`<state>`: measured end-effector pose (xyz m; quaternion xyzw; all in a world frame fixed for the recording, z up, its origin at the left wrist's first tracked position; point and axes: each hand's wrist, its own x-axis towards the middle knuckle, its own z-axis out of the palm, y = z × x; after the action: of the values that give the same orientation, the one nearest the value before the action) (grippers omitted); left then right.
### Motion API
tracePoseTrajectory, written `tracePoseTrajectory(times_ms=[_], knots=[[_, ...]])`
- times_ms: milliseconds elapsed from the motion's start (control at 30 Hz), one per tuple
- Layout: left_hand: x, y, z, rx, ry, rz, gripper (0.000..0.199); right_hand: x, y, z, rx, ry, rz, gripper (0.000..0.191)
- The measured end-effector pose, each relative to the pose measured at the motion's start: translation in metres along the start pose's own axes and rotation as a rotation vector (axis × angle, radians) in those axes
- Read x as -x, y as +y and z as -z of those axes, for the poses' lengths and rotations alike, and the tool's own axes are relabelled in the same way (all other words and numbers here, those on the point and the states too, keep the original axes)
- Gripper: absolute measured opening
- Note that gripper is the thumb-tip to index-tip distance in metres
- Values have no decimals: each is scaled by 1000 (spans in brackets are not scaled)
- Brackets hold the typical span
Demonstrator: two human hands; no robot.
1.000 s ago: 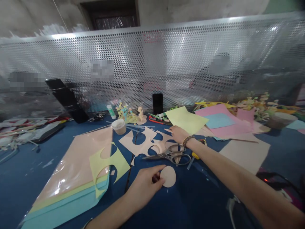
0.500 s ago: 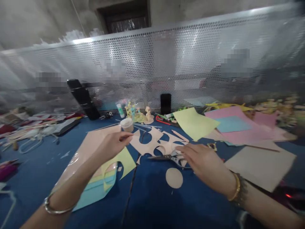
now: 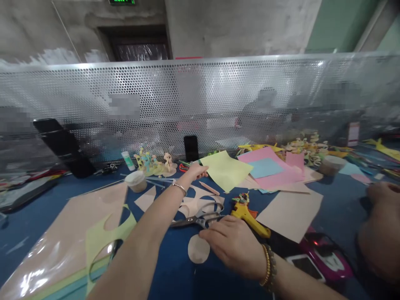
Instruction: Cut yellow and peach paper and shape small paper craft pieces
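Note:
My left hand reaches forward, its bent fingers closed at the left edge of a sheet of yellow-green paper. Whatever they pinch, if anything, cannot be made out. My right hand is low over the table, fingers curled together. Its fingertips meet the upper right edge of a pale paper circle, which lies flat. Just beyond that hand are scissors with spread handles, lying partly over pale pink paper scraps with round cut-outs. A pencil lies between the scraps and the yellow-green sheet.
A yellow glue gun, pink paper and a beige sheet lie to the right. Another person's hand shows at the right edge. A white tub and phone stand near the perforated metal screen.
My left hand has moved forward and right, from above the scraps to the yellow-green sheet. My right hand has come back from the scissors to the circle. The view has turned right.

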<state>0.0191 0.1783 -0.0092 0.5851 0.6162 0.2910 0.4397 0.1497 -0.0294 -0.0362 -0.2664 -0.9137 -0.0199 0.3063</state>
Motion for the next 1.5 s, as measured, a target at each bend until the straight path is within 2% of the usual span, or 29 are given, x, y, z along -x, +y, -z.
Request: tracePoseTrajectory(times_ms=[167, 300, 400, 500, 667, 733, 800, 900, 1000, 1100, 1300, 1500], knots=[[-11, 0, -6, -112, -7, 54, 32, 1, 1, -2, 28, 3, -1, 20], [-7, 4, -6, -142, 17, -40, 31, 0, 2, -2, 46, 14, 1, 20], [4, 6, 2, -121, 50, -153, 31, -1, 2, 1, 52, 28, 4, 20], [23, 2, 28, -84, 99, -260, 30, 0, 3, 6, 61, 70, -31, 20], [70, -21, 94, 2, 226, -335, 22, -1, 19, 16, 136, 179, -172, 23], [92, -33, 115, 60, 286, -342, 20, -2, 26, 20, 171, 211, -212, 21], [113, -45, 127, 123, 319, -334, 22, -2, 31, 23, 197, 212, -211, 19], [139, -62, 133, 209, 314, -296, 28, -1, 29, 25, 217, 188, -140, 18], [152, -81, 135, 325, 348, -262, 34, 0, 16, 21, 216, 142, -48, 10], [154, -98, 139, 479, 433, -236, 36, -1, 6, 8, 188, -10, 17, 14], [154, -115, 147, 702, 539, -207, 23, -2, 15, -24, 235, -239, -178, 31], [156, -116, 148, 790, 580, -195, 13, -6, 26, -23, 222, -364, -267, 30]])
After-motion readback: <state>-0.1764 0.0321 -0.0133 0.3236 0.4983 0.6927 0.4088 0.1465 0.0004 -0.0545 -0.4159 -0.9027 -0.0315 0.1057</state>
